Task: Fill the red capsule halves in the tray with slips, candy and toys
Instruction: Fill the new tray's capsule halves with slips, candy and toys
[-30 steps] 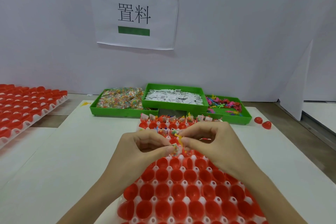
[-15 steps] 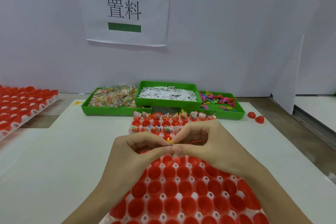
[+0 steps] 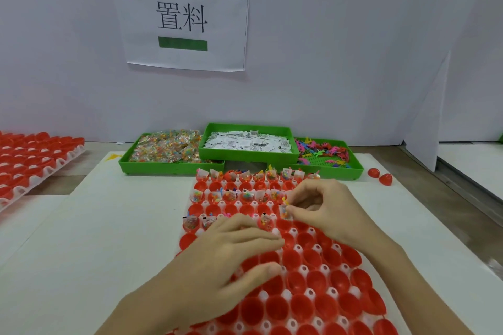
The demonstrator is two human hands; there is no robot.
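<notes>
Over the tray, hands have parted; right hand pinches candy packet.

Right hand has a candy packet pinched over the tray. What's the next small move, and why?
Probably lower the candy packet into the red cup just under the right hand and let go. The filled cups end there, and the left hand rests flat on the tray.
</notes>
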